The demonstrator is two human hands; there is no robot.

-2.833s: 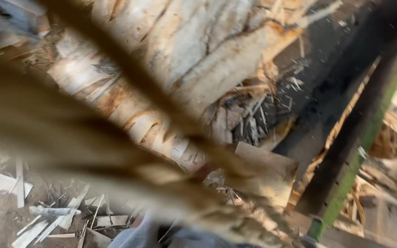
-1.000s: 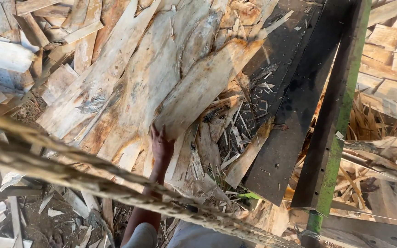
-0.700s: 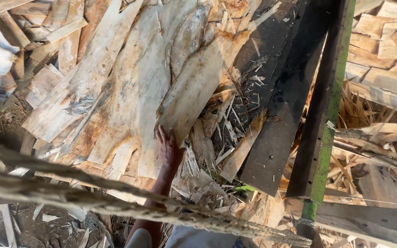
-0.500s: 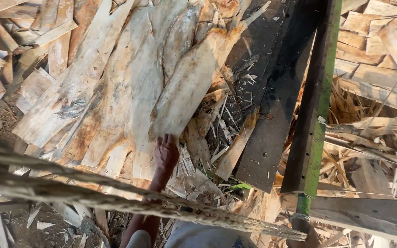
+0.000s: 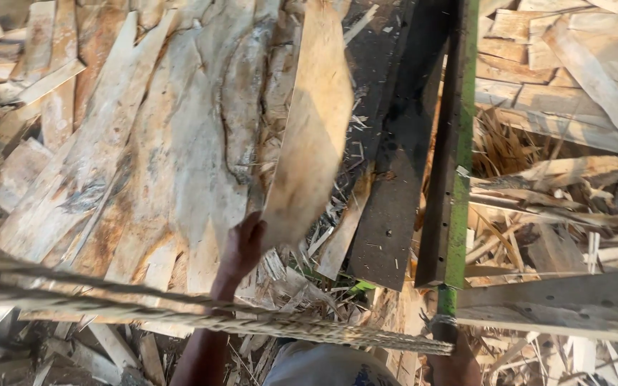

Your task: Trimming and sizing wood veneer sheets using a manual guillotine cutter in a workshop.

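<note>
Veneer strip (image 5: 312, 129), centre frame: long axis runs up-frame from its lower end, pinched in left hand (image 5: 243, 246). Right hand (image 5: 453, 357), lower right, wraps green rail (image 5: 458, 164).

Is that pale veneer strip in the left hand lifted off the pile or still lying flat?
Lifted: the left hand grips the veneer strip at its near end.

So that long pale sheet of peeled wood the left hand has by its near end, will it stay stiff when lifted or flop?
The long pale wood sheet looks thin, and it bows slightly along its length, so it will probably flex. It seems light, since the left hand alone lifts its near end. The ragged edges suggest it could split or crack if bent hard.
</note>
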